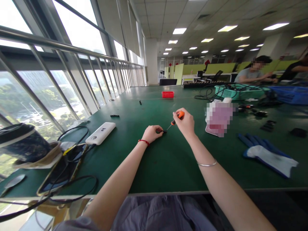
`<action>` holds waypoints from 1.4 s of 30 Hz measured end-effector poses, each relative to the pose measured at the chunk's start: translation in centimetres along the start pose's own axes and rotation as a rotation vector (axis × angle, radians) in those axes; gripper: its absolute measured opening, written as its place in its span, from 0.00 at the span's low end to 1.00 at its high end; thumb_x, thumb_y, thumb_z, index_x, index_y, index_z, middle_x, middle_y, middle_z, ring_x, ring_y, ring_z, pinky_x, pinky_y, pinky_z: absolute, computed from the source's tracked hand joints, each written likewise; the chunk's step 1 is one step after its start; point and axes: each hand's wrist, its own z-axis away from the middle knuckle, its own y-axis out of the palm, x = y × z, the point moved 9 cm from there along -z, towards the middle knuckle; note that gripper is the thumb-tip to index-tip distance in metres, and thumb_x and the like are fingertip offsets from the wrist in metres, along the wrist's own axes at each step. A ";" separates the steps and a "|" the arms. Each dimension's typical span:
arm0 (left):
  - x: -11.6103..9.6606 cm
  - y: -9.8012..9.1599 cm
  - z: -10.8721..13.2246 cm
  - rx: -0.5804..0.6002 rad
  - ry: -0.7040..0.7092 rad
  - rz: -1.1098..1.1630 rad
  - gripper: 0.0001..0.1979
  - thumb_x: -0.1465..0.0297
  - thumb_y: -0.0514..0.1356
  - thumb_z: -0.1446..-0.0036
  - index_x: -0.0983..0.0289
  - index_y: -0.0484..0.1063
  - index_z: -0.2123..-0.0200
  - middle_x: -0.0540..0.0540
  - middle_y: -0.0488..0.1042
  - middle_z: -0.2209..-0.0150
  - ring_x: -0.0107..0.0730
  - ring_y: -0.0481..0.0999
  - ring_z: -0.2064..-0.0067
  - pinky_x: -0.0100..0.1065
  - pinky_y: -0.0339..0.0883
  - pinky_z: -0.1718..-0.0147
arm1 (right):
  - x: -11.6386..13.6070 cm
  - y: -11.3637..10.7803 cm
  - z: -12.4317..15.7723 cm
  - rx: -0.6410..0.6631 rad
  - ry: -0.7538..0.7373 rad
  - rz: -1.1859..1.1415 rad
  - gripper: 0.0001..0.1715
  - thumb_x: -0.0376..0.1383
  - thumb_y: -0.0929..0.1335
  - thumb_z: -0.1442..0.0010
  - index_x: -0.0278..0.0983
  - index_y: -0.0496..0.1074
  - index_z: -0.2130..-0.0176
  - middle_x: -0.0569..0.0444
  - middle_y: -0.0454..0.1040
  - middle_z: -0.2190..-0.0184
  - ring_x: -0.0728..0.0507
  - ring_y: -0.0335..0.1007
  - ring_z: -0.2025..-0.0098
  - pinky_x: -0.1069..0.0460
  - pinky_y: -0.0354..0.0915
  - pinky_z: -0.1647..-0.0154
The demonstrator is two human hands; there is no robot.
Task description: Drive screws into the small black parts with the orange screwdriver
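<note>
My right hand (185,123) is closed round a small screwdriver (177,117) with an orange and black handle, its tip pointing down to the left. That tip meets a small black part (161,131) pinched in my left hand (151,133), which rests on the green table (168,160). A red string circles my left wrist and a silver bangle sits on my right forearm.
A white power bank (100,133), a phone (60,173) and black cables lie at the left. Blue and white gloves (267,154) lie at the right. A red box (167,94) and small black parts sit farther back. Two people sit at the far right beside teal and blue baskets.
</note>
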 end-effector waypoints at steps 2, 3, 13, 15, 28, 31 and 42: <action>-0.1 0.0 0.0 0.000 0.005 -0.003 0.09 0.67 0.60 0.52 0.62 0.76 0.67 0.51 0.78 0.67 0.33 0.76 0.64 0.31 0.69 0.60 | 0.0 0.2 0.0 0.023 0.001 -0.033 0.09 0.41 0.64 0.49 0.42 0.65 0.66 0.58 0.69 0.76 0.45 0.66 0.72 0.54 0.54 0.73; -0.1 0.0 0.0 -0.002 0.009 -0.003 0.09 0.68 0.60 0.53 0.62 0.76 0.67 0.51 0.78 0.67 0.33 0.76 0.64 0.32 0.69 0.60 | 0.0 0.3 0.0 0.037 0.001 -0.041 0.11 0.40 0.65 0.50 0.42 0.64 0.63 0.58 0.69 0.76 0.45 0.66 0.73 0.53 0.54 0.73; 0.0 0.2 0.0 -0.015 0.020 0.025 0.08 0.71 0.60 0.55 0.63 0.75 0.69 0.51 0.77 0.69 0.31 0.75 0.66 0.31 0.69 0.63 | 0.6 0.5 0.2 0.065 -0.036 -0.061 0.11 0.45 0.64 0.49 0.41 0.67 0.68 0.58 0.67 0.78 0.46 0.64 0.74 0.54 0.55 0.73; 0.1 0.2 0.0 -0.018 0.018 0.022 0.07 0.71 0.60 0.55 0.63 0.75 0.69 0.51 0.77 0.69 0.31 0.75 0.66 0.31 0.68 0.63 | 0.7 0.5 0.2 0.072 -0.048 -0.036 0.16 0.42 0.65 0.51 0.41 0.65 0.61 0.59 0.68 0.76 0.46 0.64 0.74 0.53 0.55 0.73; 0.2 0.2 -0.1 -0.024 0.016 0.086 0.07 0.72 0.61 0.55 0.64 0.75 0.69 0.51 0.77 0.70 0.30 0.75 0.66 0.30 0.68 0.64 | 1.0 0.8 0.4 0.091 -0.048 -0.057 0.19 0.43 0.66 0.51 0.41 0.66 0.59 0.60 0.68 0.77 0.46 0.65 0.75 0.53 0.57 0.73; 0.3 0.2 -0.1 -0.024 0.013 0.105 0.07 0.72 0.61 0.55 0.64 0.75 0.69 0.51 0.77 0.69 0.31 0.75 0.66 0.30 0.68 0.63 | 0.6 0.6 0.3 0.064 -0.026 0.016 0.20 0.49 0.65 0.50 0.41 0.66 0.60 0.58 0.68 0.77 0.45 0.66 0.74 0.53 0.55 0.73; 0.6 0.5 -0.3 -0.001 -0.007 0.145 0.08 0.71 0.61 0.54 0.64 0.77 0.68 0.51 0.77 0.70 0.30 0.75 0.67 0.30 0.68 0.63 | 1.4 0.5 0.6 0.056 -0.114 0.013 0.20 0.43 0.63 0.49 0.40 0.63 0.56 0.59 0.66 0.78 0.44 0.65 0.75 0.53 0.55 0.73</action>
